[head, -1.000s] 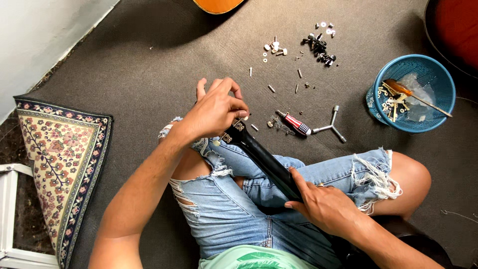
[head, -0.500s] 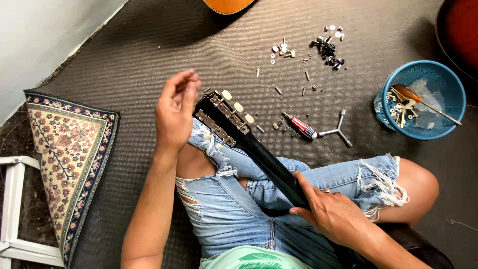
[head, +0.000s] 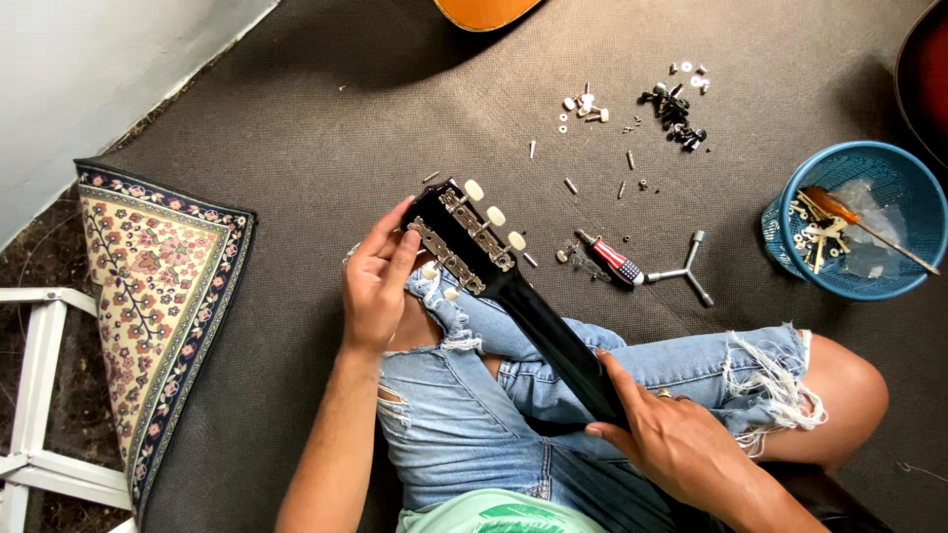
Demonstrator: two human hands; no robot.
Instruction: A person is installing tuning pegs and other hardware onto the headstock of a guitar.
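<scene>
1. We see the person sitting cross-legged on a dark carpet floor [head: 296, 148] in torn blue jeans, w/ a black guitar neck [head: 553, 336] lying diagonally across the lap.
2. The headstock [head: 459, 232] points up-left, over the left knee; it carries metal tuner plates w/ cream pegs along its upper-right side.
3. Left hand [head: 375, 286] sits at the headstock's left edge: fingers curled lightly, tips touching the lower tuner plate, thumb along the top edge. Loose contact, not a full clamp.
4. Right hand [head: 681, 444] wraps the neck lower down, near the right thigh; fingers closed around it from the right, thumb on top.
5. On the floor just right of the headstock: a small screwdriver [head: 612, 262] w/ red striped handle, and beside it a grey three-arm wrench [head: 686, 271].
6. Further up the floor, toward the top edge: scattered screws [head: 583, 183], a cluster of pale small parts [head: 583, 104] and a cluster of dark hardware [head: 676, 109].
7. Blue basket [head: 790, 252] at the floor's right edge, holding more bits and a tool w/ an orange handle.
8. Patterned rug [head: 148, 316] at the left edge, w/ a white frame [head: 35, 395] beside it; an orange guitar body [head: 484, 10] at the top edge.
</scene>
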